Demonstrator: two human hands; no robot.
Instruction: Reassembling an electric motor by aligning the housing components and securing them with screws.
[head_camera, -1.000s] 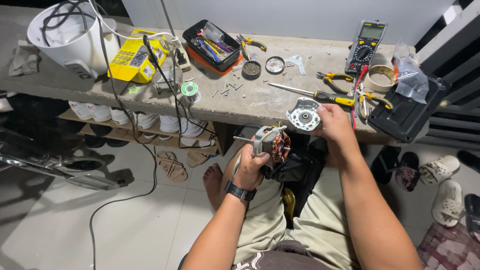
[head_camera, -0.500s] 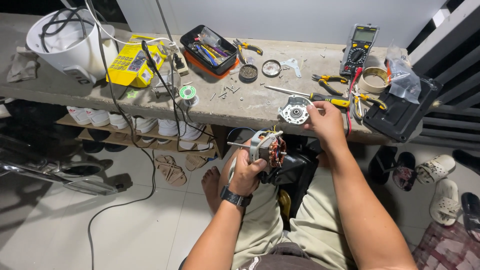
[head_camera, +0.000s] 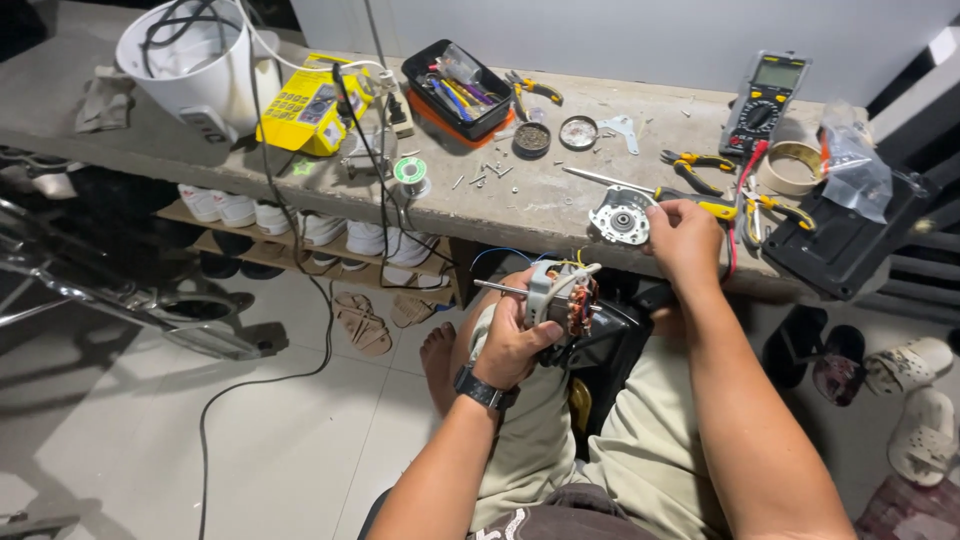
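Two hands busy, head view only: left hand (head_camera: 515, 340) is clamped round the small motor (head_camera: 562, 297) over the lap, shaft sticking out to the left, copper windings facing up-right; right hand (head_camera: 685, 235) has its fingers closed on the round metal end plate (head_camera: 621, 214) at the front edge of the worktop (head_camera: 540, 215). To do this well, I'd say keep the motor gripped by its frame, not the windings or thin leads, and keep the plate flat so its centre bearing stays clean of the loose screws (head_camera: 487, 174) lying nearby. The worktop is a rough grey slab, crowded: white bucket (head_camera: 190, 65) with cables, yellow meter (head_camera: 308, 108), black tool tray (head_camera: 458, 88), pliers (head_camera: 700, 165), second meter (head_camera: 765, 100), tape roll (head_camera: 795, 165). Below is a shoe shelf (head_camera: 300, 225), with sandals (head_camera: 362, 322) on the pale tiled floor.
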